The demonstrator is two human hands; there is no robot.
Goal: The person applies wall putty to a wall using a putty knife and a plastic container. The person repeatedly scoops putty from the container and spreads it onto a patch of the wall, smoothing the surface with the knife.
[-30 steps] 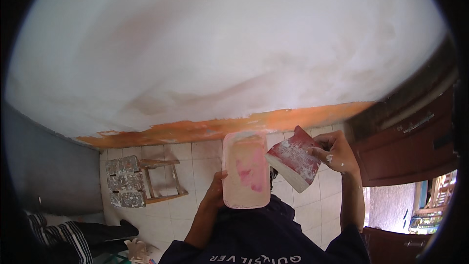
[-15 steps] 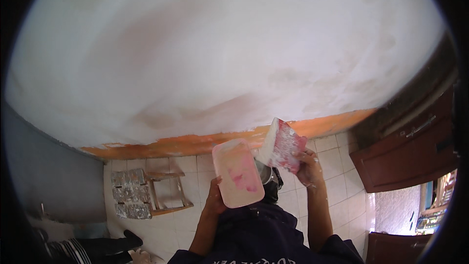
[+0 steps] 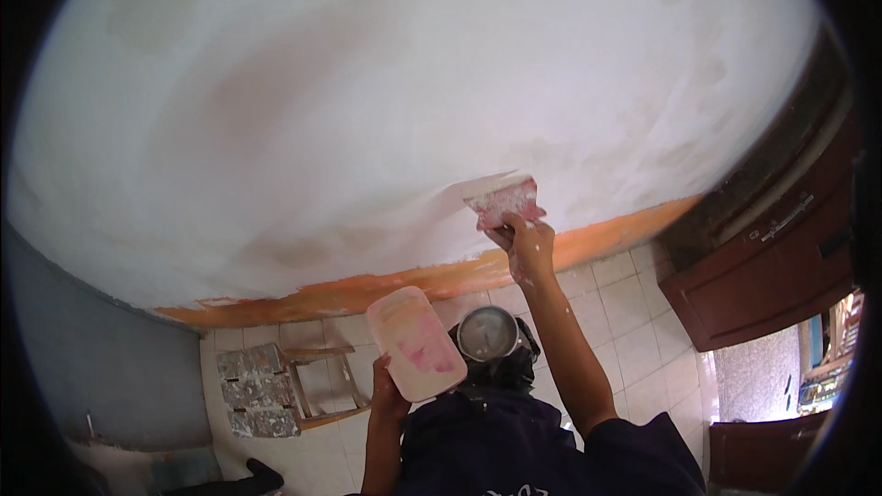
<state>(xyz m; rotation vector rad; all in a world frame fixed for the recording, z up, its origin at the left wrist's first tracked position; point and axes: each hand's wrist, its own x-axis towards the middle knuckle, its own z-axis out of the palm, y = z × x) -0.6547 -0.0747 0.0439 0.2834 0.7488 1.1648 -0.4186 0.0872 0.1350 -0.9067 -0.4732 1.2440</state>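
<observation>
Against the white plastered wall [image 3: 386,110], the person's right hand [image 3: 528,243] is raised with its arm stretched up and away from the body, fingers clenched around the handle of a wide putty knife [image 3: 501,197]. The blade is smeared with pinkish filler and lies flat on the wall surface, just above the orange band [image 3: 367,292] that runs along the bottom of the wall. White specks of filler dot the right hand and forearm

Lower down and nearer the body, the left hand [image 3: 388,397] grasps the bottom edge of a pale rectangular plastic board [image 3: 415,343], held tilted, its face streaked with pink and white filler. The board is well apart from the knife and does not touch the wall

Just beside the board, between the two arms, a round metal can [image 3: 487,332] sits on a dark bag, seen from above on the tiled floor [image 3: 634,331]. The person's dark blue shirt [image 3: 514,445] fills the lower middle of the view

On the floor to the left, a small wooden stool [image 3: 317,386] stands near the wall, with a splattered grey block [image 3: 253,392] touching its left side. A grey wall [image 3: 101,358] closes the left side. To the right, a dark brown wooden cabinet [image 3: 781,257] with a metal handle stands against the wall, well apart from both hands
</observation>
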